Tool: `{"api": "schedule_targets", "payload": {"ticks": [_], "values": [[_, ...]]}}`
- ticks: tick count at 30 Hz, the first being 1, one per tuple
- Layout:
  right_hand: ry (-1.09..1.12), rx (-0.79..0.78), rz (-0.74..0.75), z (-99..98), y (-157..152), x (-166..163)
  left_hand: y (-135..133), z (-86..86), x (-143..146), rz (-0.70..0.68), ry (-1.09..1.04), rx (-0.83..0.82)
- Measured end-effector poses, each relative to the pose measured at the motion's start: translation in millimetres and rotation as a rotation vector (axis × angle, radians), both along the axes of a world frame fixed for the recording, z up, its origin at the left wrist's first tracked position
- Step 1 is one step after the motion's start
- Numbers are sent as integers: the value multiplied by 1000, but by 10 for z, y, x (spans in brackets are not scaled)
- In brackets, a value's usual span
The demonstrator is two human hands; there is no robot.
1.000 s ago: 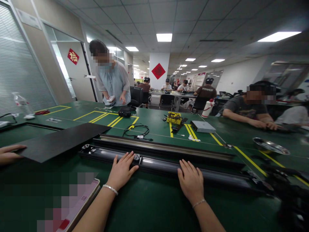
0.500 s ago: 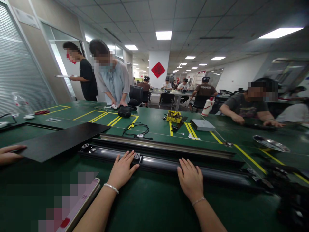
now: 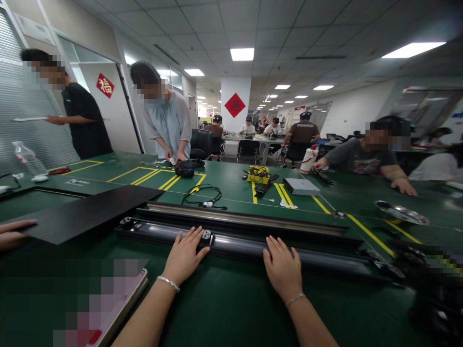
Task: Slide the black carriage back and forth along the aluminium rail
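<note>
While the left hand (image 3: 183,253) lies palm down on the long black bar (image 3: 235,245), fingers straight and thumb spread beside a small metal fitting (image 3: 206,236), the right hand (image 3: 284,262) rests flat farther along it; neither grips anything. The bar lies crosswise on the green table (image 3: 217,303). To the right sits a shallow metal dish (image 3: 402,212), its contents unclear; a clear plastic bottle (image 3: 31,159) stands far left.

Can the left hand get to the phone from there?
Probably yes: the phone lies beside the left forearm, with nothing seen between. The left hand, resting on the bar, would just have to draw back.
</note>
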State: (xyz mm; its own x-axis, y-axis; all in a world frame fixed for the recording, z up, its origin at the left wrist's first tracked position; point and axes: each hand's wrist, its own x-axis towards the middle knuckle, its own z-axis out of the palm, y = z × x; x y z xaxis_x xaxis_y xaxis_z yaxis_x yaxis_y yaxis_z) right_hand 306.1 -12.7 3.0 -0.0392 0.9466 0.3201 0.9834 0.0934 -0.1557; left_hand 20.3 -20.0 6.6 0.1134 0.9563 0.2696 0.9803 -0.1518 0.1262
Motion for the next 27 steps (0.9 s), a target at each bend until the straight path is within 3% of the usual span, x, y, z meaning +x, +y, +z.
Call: {"api": "schedule_targets", "payload": {"ticks": [27], "values": [[21,-56,14,51,-44,-53,25,-54,3,-36,19,44]]}}
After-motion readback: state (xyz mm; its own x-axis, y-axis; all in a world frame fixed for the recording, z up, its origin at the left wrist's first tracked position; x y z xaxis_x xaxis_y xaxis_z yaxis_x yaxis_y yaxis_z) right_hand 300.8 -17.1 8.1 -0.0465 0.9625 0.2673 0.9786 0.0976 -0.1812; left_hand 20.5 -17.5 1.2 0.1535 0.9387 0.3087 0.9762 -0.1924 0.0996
